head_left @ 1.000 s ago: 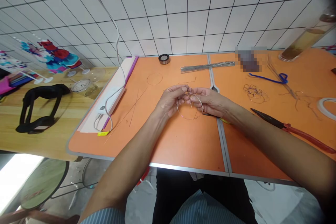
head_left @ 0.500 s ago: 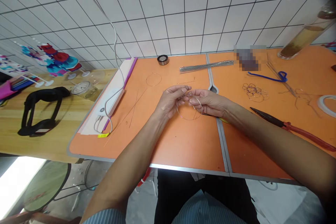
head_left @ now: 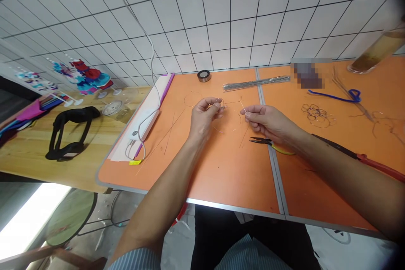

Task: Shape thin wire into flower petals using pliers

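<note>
Over the orange table point(head_left: 221, 168), my left hand point(head_left: 204, 118) pinches one end of a thin wire loop point(head_left: 226, 128). My right hand point(head_left: 264, 120) pinches the wire's free end a little to the right, so the wire spans the gap between the two hands. Small yellow-handled pliers point(head_left: 268, 143) lie on the table just under my right wrist. A loose wire ring point(head_left: 193, 99) lies beyond my left hand.
A bundle of straight wires point(head_left: 256, 83) and a tape roll point(head_left: 204, 76) lie at the back. Red-handled pliers point(head_left: 363, 158), a wire flower point(head_left: 316, 114) and blue wire point(head_left: 341, 96) are on the right. A white cable box point(head_left: 148, 118) sits left, a black strap point(head_left: 71, 128) on the wooden table.
My hands have moved apart: the right hand drew the wire end to the right, opening the loop. The view shifted slightly right and up.
</note>
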Tool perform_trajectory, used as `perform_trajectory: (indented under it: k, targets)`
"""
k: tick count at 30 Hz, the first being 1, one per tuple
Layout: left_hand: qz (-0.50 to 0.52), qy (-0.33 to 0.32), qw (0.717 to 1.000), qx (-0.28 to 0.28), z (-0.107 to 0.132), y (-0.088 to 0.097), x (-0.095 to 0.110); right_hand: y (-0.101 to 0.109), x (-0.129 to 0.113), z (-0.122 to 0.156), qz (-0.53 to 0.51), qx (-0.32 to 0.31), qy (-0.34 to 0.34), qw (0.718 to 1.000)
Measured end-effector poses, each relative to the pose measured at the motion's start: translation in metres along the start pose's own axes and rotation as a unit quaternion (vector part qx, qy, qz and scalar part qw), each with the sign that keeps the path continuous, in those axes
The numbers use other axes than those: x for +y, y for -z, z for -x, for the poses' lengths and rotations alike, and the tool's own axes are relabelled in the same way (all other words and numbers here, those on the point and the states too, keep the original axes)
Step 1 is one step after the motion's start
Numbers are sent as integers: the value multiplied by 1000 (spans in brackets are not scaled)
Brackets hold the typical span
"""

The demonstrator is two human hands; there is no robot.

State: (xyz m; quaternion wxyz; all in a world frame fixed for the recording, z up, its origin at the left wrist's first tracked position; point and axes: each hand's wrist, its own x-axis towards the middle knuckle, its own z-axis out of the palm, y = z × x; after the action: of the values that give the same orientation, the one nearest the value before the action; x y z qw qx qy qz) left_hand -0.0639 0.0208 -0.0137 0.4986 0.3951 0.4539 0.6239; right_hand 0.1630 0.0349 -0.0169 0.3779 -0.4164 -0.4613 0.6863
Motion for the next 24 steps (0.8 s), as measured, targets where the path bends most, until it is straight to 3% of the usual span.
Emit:
perform_trajectory:
  k: [4,8,24]
  targets:
    - [-6,-10,1000,-9,2,-2,-3,-6,2,7,103,25,28,994]
    - [9,-1,1000,-20,2,-4,-5,-8,4,7,142,56,32,988]
    - [22,13,999,-47,3,-4,-8,-9,6,7,179,76,53,979]
